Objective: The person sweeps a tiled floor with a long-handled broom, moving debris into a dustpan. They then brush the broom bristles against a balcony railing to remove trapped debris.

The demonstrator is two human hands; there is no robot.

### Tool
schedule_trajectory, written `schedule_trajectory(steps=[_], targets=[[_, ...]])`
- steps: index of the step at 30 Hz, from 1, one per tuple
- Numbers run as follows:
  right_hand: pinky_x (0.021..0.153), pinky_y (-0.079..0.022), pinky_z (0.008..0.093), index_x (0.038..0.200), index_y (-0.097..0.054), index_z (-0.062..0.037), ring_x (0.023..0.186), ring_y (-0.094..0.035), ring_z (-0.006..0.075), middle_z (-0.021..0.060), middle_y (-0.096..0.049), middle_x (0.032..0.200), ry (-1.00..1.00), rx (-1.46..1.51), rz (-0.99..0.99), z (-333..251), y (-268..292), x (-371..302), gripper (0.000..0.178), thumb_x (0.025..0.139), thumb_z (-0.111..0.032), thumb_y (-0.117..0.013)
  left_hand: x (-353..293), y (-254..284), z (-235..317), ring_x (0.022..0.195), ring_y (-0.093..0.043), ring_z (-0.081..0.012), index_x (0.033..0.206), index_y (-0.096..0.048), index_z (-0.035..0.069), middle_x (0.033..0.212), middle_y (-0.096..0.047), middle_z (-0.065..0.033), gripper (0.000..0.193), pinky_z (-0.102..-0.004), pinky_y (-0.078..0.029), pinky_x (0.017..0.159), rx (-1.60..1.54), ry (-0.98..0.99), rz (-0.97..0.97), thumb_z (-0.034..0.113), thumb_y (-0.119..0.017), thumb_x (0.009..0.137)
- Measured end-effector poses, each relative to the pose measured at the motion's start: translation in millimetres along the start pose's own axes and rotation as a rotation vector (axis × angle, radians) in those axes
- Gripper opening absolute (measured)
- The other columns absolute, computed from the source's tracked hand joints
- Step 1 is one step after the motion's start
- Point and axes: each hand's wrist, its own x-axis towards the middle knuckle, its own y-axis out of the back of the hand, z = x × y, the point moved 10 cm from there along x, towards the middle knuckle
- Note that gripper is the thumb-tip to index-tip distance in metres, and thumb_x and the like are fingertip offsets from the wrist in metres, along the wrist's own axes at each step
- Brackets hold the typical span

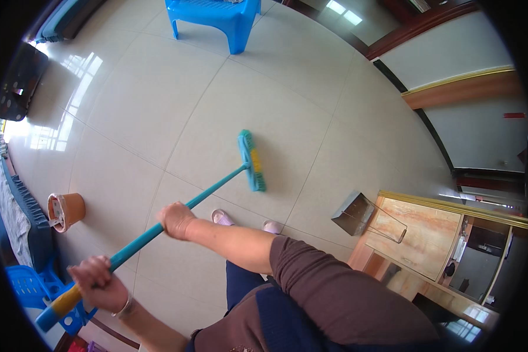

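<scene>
A broom [196, 199] slants across the view, its long teal handle running from the lower left up to a wide head [251, 161] with teal and yellow bristles. That head rests on the tiled floor ahead of my feet. My right hand [178, 221] is closed around the middle of the handle. Further back toward the handle's yellow and blue end, my left hand [100, 284], with a bracelet at the wrist, grips it with curled fingers. Both hands are slightly blurred.
A metal dustpan [355, 213] with a wire handle stands by a wooden cabinet [416, 234] on the right. A brown bucket-shaped bin [67, 212] is on the left. A blue plastic stool [217, 20] stands ahead; a blue plastic chair [26, 284] and a covered sofa [17, 205] are at left.
</scene>
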Motion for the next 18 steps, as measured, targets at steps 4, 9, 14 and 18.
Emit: schedule_trajectory(steps=[4,9,14,18], targets=[[0.066,-0.045,0.0430,0.067,-0.052,-0.0079,0.074,-0.058,0.0319,0.0132,-0.058,0.071,0.107,0.119,0.176,-38.7,48.3,-35.1,0.006,0.066,-0.009,-0.057,3.8,-33.4,35.9,0.040,-0.026,-0.0086,0.057,-0.033,0.014,0.046,-0.028,0.0001,0.041,-0.0258,-0.028,0.044,-0.036,-0.072,-0.217,0.023,-0.037,0.097],[0.061,-0.043,0.0456,0.063,-0.052,-0.0075,0.073,-0.059,0.0333,0.0131,-0.058,0.068,-0.093,0.102,0.364,52.7,37.6,-127.6,0.008,0.061,-0.005,-0.059,-36.1,-42.5,-66.1,0.042,-0.024,-0.0104,0.060,-0.030,0.011,0.046,-0.027,0.0006,0.036,-0.0276,-0.028,0.044,-0.068,0.219,-0.127,0.024,-0.040,0.092],[0.060,-0.044,0.0443,0.064,-0.051,-0.0059,0.067,-0.056,0.0362,0.0161,-0.056,0.066,-0.396,0.184,0.326,148.8,-14.0,-195.2,0.014,0.065,-0.011,-0.063,-103.7,-59.9,-175.4,0.046,-0.029,-0.0131,0.062,-0.033,0.010,0.049,-0.029,-0.0004,0.029,-0.0309,-0.033,0.052,-0.011,0.616,-0.052,0.011,-0.047,0.088],[0.058,-0.043,0.0469,0.064,-0.051,-0.0048,0.067,-0.056,0.0372,0.0158,-0.055,0.067,-0.126,0.245,0.314,98.5,-24.7,-144.6,0.011,0.061,-0.006,-0.062,-67.4,-44.9,-123.6,0.045,-0.023,-0.0093,0.060,-0.031,0.013,0.050,-0.027,0.0015,0.034,-0.0271,-0.022,0.044,0.035,0.359,-0.223,0.020,-0.043,0.091]])
